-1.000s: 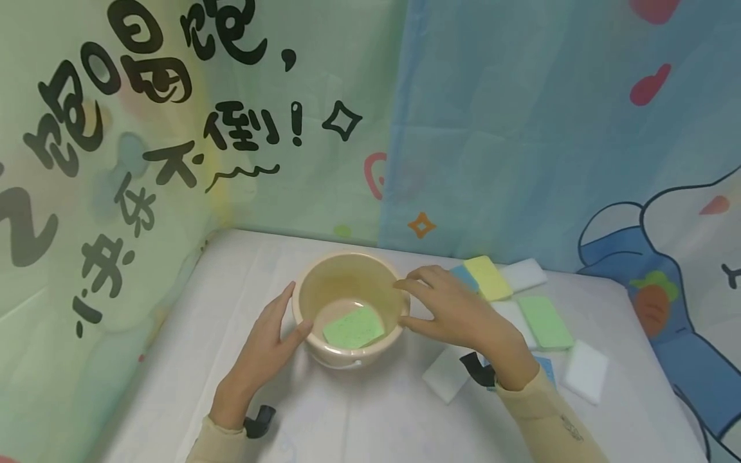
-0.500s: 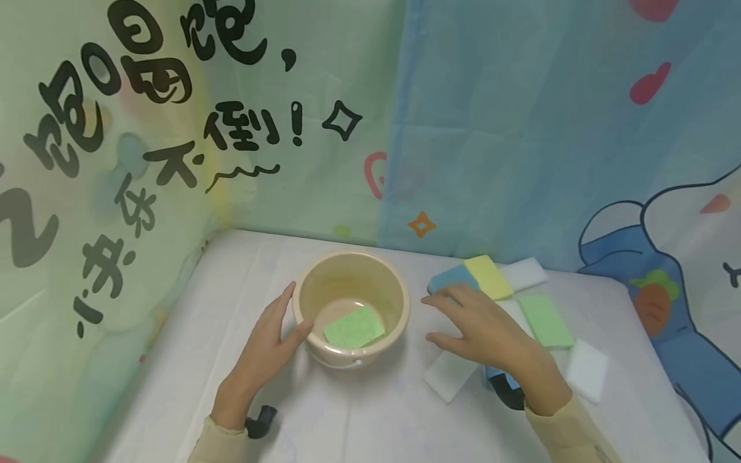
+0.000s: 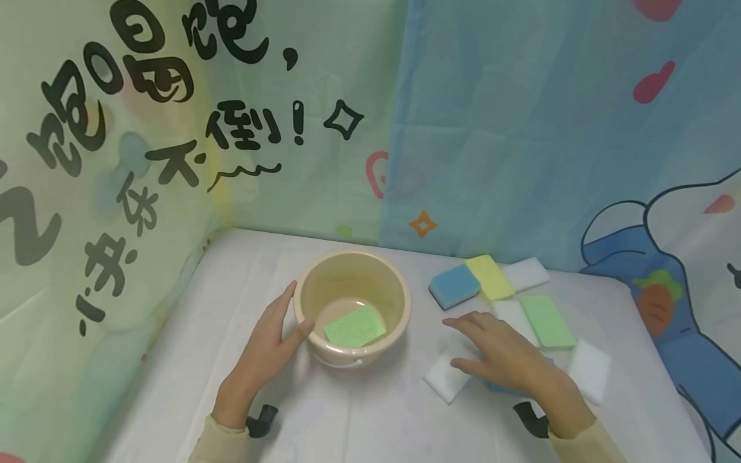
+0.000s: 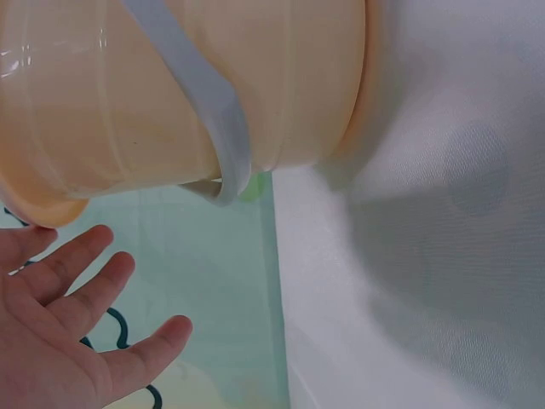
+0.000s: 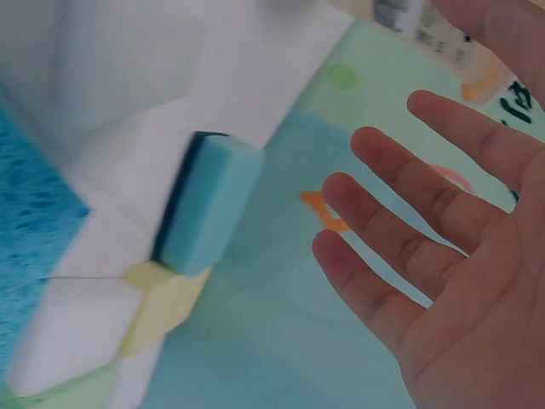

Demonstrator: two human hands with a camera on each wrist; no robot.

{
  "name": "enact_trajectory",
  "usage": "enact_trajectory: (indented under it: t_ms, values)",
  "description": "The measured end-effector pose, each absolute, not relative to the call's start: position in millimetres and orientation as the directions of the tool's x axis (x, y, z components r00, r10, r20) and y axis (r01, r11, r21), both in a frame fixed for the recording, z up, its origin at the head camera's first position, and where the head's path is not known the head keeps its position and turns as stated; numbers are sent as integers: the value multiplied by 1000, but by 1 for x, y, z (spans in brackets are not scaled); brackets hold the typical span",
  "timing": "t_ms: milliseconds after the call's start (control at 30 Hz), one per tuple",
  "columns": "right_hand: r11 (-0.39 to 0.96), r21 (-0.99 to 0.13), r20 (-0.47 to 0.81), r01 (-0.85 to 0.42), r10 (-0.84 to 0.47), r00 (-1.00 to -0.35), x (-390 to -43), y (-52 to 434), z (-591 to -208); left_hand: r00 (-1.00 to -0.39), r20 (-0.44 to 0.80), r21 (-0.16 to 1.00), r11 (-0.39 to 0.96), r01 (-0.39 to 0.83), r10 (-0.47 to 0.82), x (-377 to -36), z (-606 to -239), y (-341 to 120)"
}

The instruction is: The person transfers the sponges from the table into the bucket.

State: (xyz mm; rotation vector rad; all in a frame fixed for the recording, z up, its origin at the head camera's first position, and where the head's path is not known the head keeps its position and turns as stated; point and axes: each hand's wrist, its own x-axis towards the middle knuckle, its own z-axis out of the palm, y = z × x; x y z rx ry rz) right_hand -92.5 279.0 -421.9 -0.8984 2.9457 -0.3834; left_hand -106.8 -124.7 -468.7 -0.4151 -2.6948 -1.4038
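Note:
A cream bucket (image 3: 354, 357) with a white handle (image 4: 223, 128) stands upright on the white-covered table. One green sponge (image 3: 355, 326) lies on its bottom. My left hand (image 3: 263, 350) rests against the left side of the rim, its fingers spread and fairly straight. To the right of the bucket, my right hand (image 3: 503, 357) hovers with extended fingers, holding nothing, and partly covers a white sponge (image 3: 444, 382) and a blue one (image 3: 500, 388). Beyond its fingertips lies a thick blue sponge (image 5: 213, 204) with a dark underside.
Several more sponges lie at the right: a yellow one (image 3: 489, 278), a green one (image 3: 546, 321) and white ones, including one (image 3: 589, 372) at the far right. Printed cloth walls (image 3: 492, 128) enclose the back and sides of the table (image 3: 370, 424).
My right hand has left the bucket's right rim and moved right and toward me, over the sponges, uncovering the thick blue sponge. My left hand and the bucket have stayed put.

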Motion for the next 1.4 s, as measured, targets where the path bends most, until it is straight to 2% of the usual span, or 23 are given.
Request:
enact_trajectory:
  t_ms: [700,1200,1400]
  values:
    - [837,-316,-84,-447,-494,-865,-92,302,-453,-961,191,785,557,271,198,-107,-469,-124]
    - [849,-369,-227,-378,-477,-849,-96,303,-462,-960,196,786,554,276,200,-107,-471,-125]
    - [844,-380,-232,-380,-484,-844,-97,299,-469,-960,195,789,550,275,201,-108,-471,-126]
